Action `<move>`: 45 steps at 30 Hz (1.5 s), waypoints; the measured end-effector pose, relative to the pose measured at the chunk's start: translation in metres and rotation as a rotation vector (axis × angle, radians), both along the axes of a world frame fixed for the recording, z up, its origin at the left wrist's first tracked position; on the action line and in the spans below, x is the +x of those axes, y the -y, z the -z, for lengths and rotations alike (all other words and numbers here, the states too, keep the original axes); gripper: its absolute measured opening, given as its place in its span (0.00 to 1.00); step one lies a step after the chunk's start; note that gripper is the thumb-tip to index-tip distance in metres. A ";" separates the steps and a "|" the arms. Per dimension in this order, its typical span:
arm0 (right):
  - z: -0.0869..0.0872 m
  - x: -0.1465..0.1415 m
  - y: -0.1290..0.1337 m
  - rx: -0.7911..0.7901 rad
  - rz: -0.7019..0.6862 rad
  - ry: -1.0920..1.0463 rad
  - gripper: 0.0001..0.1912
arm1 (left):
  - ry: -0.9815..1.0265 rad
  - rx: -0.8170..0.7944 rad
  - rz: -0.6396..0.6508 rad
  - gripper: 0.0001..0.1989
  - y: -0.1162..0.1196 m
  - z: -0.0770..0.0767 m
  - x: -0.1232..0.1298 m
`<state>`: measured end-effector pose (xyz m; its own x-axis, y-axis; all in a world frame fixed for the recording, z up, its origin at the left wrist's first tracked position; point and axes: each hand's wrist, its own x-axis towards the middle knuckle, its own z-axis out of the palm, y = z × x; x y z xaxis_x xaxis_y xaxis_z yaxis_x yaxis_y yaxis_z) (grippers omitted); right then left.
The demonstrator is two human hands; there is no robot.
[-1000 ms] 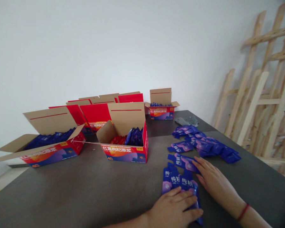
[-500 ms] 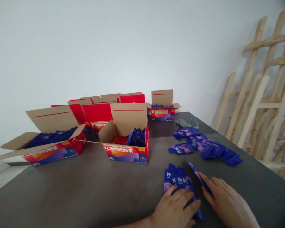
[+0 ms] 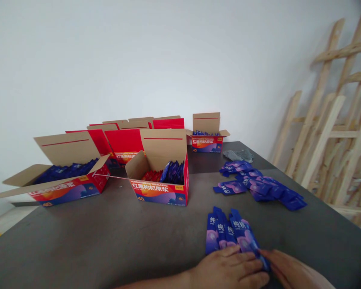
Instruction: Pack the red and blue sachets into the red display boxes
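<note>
Several blue-purple sachets (image 3: 219, 230) lie overlapped in a row on the dark table, their lower ends covered by my hands. My left hand (image 3: 231, 269) lies flat across them, fingers stretched out to the right. At the right side of the row, my right hand (image 3: 291, 269) has its fingers at the edge of the rightmost sachet (image 3: 242, 230), with its thumb side partly hidden. A looser pile of the same sachets (image 3: 264, 186) is spread beyond my hands. Left of that pile stands an open red carton (image 3: 159, 194) with red and blue sachets inside.
Another open carton (image 3: 69, 192) filled with blue sachets is at the left. More red cartons (image 3: 123, 146) stand behind, and a filled carton (image 3: 207, 144) is at the far end. A grey cloth (image 3: 238, 155) lies near it. Wooden frames (image 3: 327, 132) lean on the wall at right.
The sachet in my right hand has come down and left onto the right end of the row. My left hand has shifted slightly right and flattened over the sachets.
</note>
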<state>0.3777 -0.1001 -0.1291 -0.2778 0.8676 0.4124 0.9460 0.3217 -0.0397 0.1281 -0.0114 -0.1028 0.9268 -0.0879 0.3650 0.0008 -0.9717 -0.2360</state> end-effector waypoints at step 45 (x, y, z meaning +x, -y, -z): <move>0.008 -0.070 -0.019 -0.116 0.113 -0.453 0.22 | -0.065 -1.665 -0.639 0.27 -0.048 -0.047 0.034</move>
<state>0.3080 -0.0812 -0.1370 0.0063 0.9294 0.3691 0.8539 0.1871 -0.4857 0.1624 0.0363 -0.0558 0.6807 0.6435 -0.3501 0.4679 -0.0142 0.8837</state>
